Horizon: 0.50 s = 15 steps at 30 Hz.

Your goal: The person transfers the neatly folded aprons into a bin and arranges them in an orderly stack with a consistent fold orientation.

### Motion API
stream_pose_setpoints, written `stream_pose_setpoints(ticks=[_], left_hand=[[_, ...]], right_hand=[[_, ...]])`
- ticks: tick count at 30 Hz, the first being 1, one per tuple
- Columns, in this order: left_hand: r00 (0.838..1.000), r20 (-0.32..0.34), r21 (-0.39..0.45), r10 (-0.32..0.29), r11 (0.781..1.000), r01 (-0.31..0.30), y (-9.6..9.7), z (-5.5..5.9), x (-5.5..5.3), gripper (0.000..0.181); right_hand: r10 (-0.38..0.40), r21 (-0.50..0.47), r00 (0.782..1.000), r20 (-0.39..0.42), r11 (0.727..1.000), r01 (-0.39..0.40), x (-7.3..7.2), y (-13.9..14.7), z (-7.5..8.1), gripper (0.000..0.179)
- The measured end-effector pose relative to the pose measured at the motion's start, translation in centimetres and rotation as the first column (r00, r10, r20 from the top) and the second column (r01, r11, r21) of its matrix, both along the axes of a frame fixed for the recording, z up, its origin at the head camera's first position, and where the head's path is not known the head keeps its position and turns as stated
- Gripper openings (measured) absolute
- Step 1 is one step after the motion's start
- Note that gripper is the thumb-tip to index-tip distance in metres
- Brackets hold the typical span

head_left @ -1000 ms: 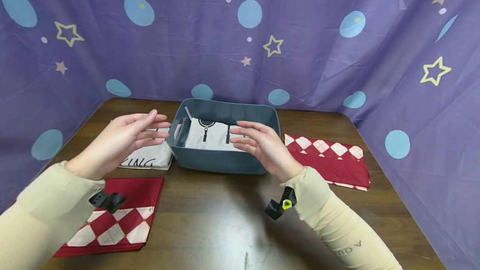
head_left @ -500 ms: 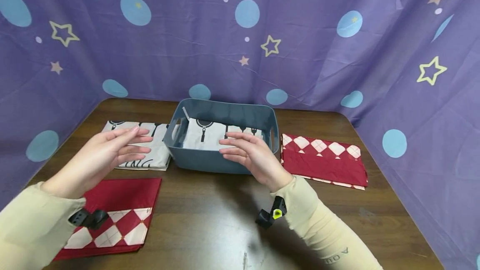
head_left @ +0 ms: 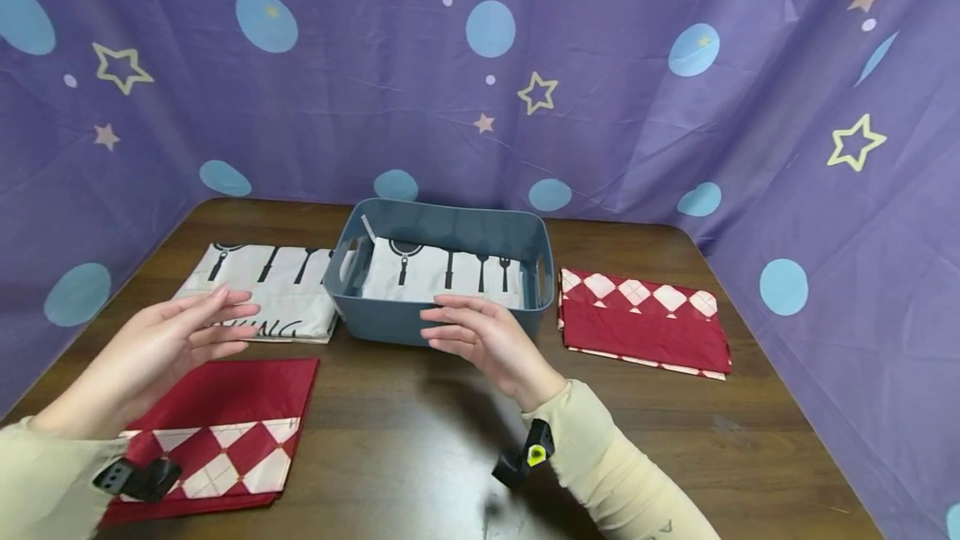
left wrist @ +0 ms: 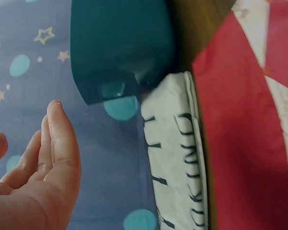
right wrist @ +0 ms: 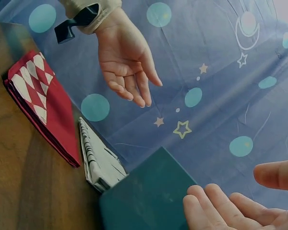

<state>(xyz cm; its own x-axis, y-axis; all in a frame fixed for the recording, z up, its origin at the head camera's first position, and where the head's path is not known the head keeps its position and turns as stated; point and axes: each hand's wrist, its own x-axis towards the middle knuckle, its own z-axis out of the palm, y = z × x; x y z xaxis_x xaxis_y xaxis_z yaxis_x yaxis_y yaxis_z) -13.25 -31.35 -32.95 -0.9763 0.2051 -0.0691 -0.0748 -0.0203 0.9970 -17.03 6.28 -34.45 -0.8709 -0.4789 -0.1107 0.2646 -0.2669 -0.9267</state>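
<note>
My left hand point(head_left: 168, 348) is held in the air with nothing in it, fingers extended and loosely together. It hovers over the red folded cloth point(head_left: 255, 386) with a diamond border and near a white folded cloth point(head_left: 288, 298) printed with utensils and lettering. In front of a blue-grey plastic basket point(head_left: 390, 321) floats my right hand point(head_left: 498, 344), also holding nothing. Another white cloth point(head_left: 423, 277) with printed utensils lies folded inside the basket. The right wrist view shows both hands, the left hand point(right wrist: 127, 60) with its palm visible.
A second red cloth point(head_left: 645, 327) with white diamonds lies folded to the right of the basket. All of this rests on a brown wooden table point(head_left: 397, 440). A purple curtain point(head_left: 600, 90) with stars and blue dots surrounds the table's back and sides.
Both hands have moved down and left in the head view, away from the basket. More of the two white cloths now shows. The basket and cloths shift only slightly with the camera.
</note>
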Motion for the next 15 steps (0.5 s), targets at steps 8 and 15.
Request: stream_pose_setpoints(ticks=[8, 15], left_hand=[[1.0, 0.014, 0.095, 0.003, 0.995, -0.004, -1.6, -1.3, 0.8, 0.035], [0.997, 0.059, 0.008, 0.057, 0.998, -0.057, -2.4, -2.0, 1.3, 0.029]], right_hand=[[-0.009, -0.021, 0.999, 0.042, 1.0, 0.009, 0.3, -0.2, -1.5, 0.039], [0.01, -0.024, 0.998, 0.057, 1.0, -0.009, 0.3, -0.4, -2.8, 0.043]])
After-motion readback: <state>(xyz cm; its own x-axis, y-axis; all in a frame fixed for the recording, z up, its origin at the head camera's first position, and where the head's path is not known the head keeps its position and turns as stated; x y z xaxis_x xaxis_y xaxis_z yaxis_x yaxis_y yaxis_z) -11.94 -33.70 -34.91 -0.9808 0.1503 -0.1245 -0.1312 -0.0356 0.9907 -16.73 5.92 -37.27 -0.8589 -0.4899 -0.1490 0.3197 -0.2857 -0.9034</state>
